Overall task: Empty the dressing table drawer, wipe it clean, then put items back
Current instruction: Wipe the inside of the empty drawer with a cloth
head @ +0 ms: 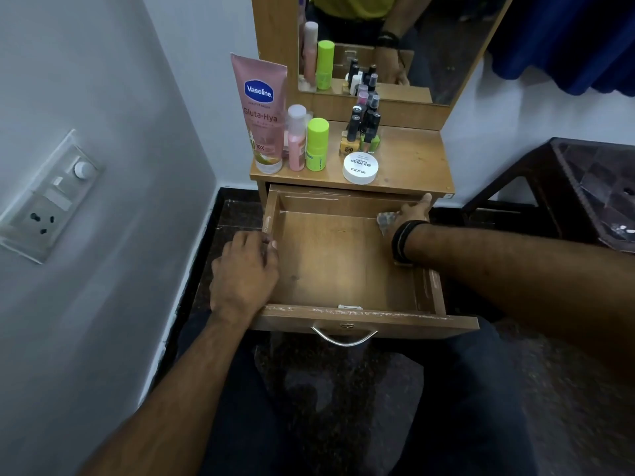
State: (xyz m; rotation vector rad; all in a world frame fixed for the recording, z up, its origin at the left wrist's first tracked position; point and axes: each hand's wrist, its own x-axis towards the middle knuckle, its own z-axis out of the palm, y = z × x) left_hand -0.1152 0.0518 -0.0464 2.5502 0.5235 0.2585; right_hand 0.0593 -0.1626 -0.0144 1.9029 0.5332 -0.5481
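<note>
The wooden drawer (330, 262) is pulled out and has nothing lying on its floor. My left hand (245, 269) grips its left wall. Inside, at the far right corner, my right hand (410, 214) presses a small pale cloth (384, 219) against the drawer floor; most of the cloth is hidden under the hand. On the tabletop (412, 159) stand a pink Vaseline tube (263, 111), a pink bottle (296, 139), a green bottle (316, 144), several nail polish bottles (364, 128) and a white round tub (360, 167).
A mirror (395, 46) rises behind the tabletop. A wall with a switch and socket plate (48, 197) is on the left. A dark brown plastic stool (591, 187) stands to the right. The drawer's metal handle (345, 336) is over my knees.
</note>
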